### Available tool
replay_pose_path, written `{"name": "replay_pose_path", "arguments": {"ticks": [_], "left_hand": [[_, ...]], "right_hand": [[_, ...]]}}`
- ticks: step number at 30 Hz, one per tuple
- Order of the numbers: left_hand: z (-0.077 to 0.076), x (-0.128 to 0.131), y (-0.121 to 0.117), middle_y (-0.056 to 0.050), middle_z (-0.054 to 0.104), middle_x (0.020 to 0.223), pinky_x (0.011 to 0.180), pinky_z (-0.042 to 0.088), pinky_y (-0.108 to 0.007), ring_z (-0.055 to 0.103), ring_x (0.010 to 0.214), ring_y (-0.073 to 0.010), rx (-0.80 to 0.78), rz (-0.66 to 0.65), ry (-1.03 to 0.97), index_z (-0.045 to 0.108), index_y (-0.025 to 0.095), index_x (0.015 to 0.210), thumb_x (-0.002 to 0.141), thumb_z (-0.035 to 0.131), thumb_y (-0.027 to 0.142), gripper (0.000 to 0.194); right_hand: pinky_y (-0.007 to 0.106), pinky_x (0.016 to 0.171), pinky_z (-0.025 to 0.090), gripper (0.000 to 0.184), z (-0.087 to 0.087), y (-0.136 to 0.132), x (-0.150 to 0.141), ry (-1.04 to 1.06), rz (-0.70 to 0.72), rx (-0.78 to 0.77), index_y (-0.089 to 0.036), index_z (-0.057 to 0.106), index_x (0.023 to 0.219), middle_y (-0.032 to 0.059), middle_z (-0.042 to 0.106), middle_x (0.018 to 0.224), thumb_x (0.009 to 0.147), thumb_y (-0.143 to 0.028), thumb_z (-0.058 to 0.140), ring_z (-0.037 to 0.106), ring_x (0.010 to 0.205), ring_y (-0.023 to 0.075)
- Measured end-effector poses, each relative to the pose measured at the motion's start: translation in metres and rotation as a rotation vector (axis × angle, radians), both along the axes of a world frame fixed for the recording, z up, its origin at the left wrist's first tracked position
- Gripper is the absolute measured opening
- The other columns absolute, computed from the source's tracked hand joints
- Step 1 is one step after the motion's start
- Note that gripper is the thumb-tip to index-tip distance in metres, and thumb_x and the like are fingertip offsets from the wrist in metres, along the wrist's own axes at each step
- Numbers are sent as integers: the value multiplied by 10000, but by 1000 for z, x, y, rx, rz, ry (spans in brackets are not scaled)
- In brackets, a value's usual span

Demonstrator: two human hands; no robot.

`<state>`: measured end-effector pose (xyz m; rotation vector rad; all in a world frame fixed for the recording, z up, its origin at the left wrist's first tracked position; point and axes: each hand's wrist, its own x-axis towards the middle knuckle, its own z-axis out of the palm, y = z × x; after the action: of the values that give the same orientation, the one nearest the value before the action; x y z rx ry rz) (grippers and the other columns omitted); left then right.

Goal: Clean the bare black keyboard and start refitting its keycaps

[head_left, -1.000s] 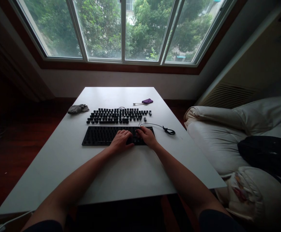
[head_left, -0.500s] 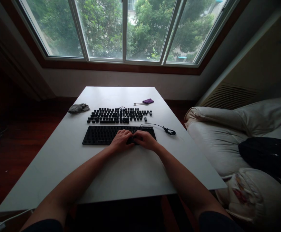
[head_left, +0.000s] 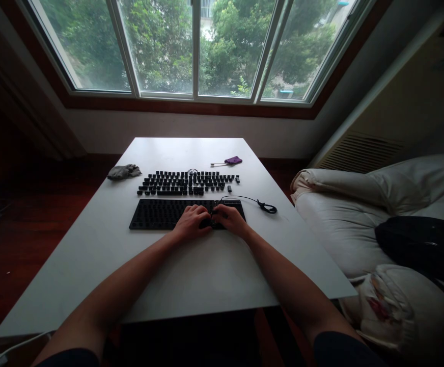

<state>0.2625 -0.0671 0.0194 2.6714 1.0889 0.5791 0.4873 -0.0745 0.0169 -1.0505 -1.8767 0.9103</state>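
A black keyboard base [head_left: 157, 214] lies on the white table [head_left: 191, 275]. Behind it, rows of loose black keycaps [head_left: 186, 182] are laid out. My left hand [head_left: 192, 222] rests on the right part of the keyboard with its fingers curled. My right hand [head_left: 230, 219] sits close beside it, fingers bent down onto the keyboard near its right end. The fingertips of both hands meet over a small dark spot; whether they hold anything is too dark to tell. The keyboard's black cable [head_left: 262, 204] coils to the right.
A grey cloth [head_left: 123, 172] lies at the table's left edge. A purple-handled tool [head_left: 231, 160] lies at the back right. A white cushioned seat [head_left: 367, 214] with a dark bag [head_left: 424, 250] stands to the right. Windows fill the far wall.
My right hand slid left and toward me from the keyboard's right end until it met my left hand. The left hand stayed where it was.
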Motion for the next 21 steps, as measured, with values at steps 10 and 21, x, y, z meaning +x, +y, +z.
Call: {"name": "replay_pose_path", "arguments": {"ticks": [10,21], "left_hand": [[-1,2,1,-42,668,1138,960,390,-437,537,1066,-254,4,16,-11,732,299,1074,871,711,449,254],[-6,10,-2,-26,718,1079,980,385,-423,562,1068,-234,-43,8,-100,688,246,973,931,651,383,148]], "right_hand": [[279,633,502,233,-2,1,-3,88,21,-55,-206,650,972,-3,682,729,878,-417,675,627,658,163],[325,696,549,300,-2,3,-5,287,-40,-118,-227,591,1048,-4,712,763,871,-447,691,675,676,179]]}}
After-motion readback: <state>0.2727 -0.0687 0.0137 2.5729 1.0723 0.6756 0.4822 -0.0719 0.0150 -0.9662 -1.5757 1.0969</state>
